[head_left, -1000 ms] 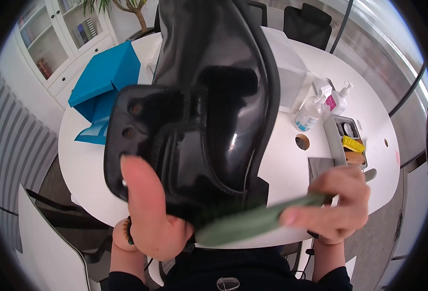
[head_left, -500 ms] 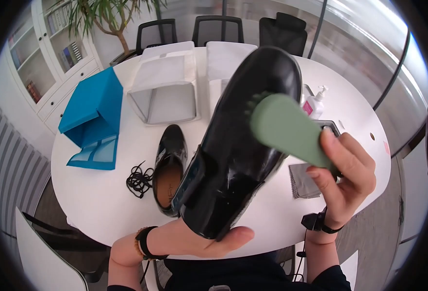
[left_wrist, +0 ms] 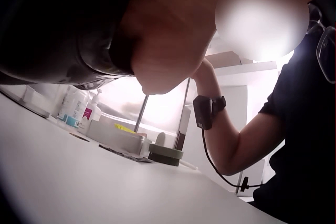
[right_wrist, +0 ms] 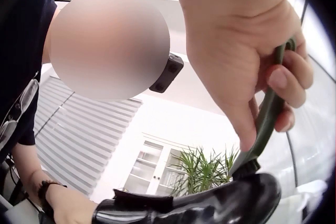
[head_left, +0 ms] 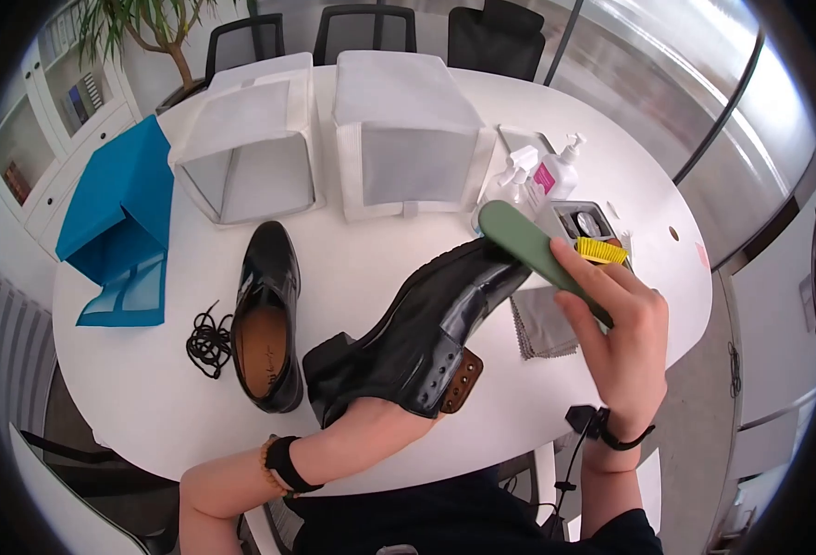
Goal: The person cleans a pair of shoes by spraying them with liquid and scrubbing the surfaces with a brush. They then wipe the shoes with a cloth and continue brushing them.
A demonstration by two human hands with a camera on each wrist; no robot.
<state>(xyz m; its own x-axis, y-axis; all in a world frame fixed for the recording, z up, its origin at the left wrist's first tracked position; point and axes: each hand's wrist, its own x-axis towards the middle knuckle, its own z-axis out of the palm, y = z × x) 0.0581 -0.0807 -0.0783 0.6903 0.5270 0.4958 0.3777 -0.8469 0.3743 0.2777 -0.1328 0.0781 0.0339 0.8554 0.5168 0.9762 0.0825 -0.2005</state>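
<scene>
My left hand (head_left: 385,421) holds a black leather shoe (head_left: 399,347) tilted up above the table, toe toward the right. Its fingers are hidden in the shoe's opening, and an eyelet flap hangs loose beside it. In my right hand (head_left: 621,324) is a green-handled shoe brush (head_left: 528,242), gripped between thumb and fingers. The dark bristles (right_wrist: 245,169) meet the toe of the shoe in the right wrist view. The left wrist view has the left hand (left_wrist: 165,56) against the dark shoe. A second black shoe (head_left: 267,324) stands on the table, with bundled black laces (head_left: 208,342) to its left.
A grey cloth (head_left: 544,324) lies under the right hand's side. Behind it are a grey tray (head_left: 565,208) with a yellow brush (head_left: 600,251), a spray bottle (head_left: 516,176) and a pump bottle (head_left: 559,171). Two white fabric boxes (head_left: 408,102) and a blue box (head_left: 126,199) stand farther back.
The shoe has come down from close to the camera and turned, sole now facing up and left. The brush swung from low near the left hand up to the toe.
</scene>
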